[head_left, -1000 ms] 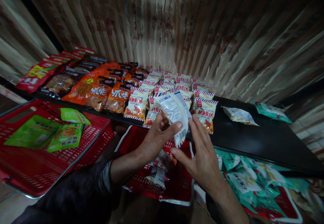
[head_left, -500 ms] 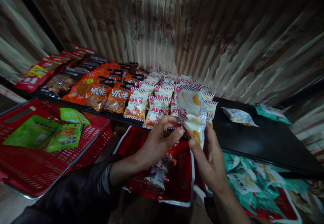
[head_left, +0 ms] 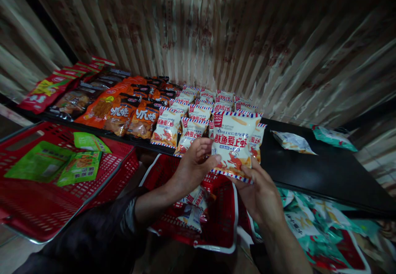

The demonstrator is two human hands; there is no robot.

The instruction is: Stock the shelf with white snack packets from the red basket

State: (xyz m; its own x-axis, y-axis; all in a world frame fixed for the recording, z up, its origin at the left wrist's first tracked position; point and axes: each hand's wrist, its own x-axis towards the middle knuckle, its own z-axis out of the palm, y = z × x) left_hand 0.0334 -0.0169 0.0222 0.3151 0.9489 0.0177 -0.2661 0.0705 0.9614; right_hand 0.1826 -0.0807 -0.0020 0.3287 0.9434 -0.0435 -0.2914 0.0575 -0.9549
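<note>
A white and orange snack bag [head_left: 233, 144] with striped edges is upright, its printed front facing me, above the shelf's front edge. My right hand [head_left: 260, 187] grips its lower right corner, thumb on the front. At the bag's lower left edge is my left hand [head_left: 196, 160], its thumb against the bag and its fingers curled beside it. Behind the held bag, rows of matching bags [head_left: 192, 133] stand on the black shelf [head_left: 309, 175]. Below my hands, a red basket [head_left: 221, 224] with a white rim holds a few small packets [head_left: 192, 216].
Orange bags [head_left: 144, 121], dark bags and red bags [head_left: 46, 90] line the shelf's left part. Another red basket [head_left: 108, 187] with green packets [head_left: 43, 160] is at left. One white bag [head_left: 293, 142] lies on the right shelf, and teal bags [head_left: 315, 228] fill a basket below.
The held bag has turned from its side-on, tilted pose so its printed front faces me. My right hand has shifted to its lower corner, and my left thumb now meets its left edge.
</note>
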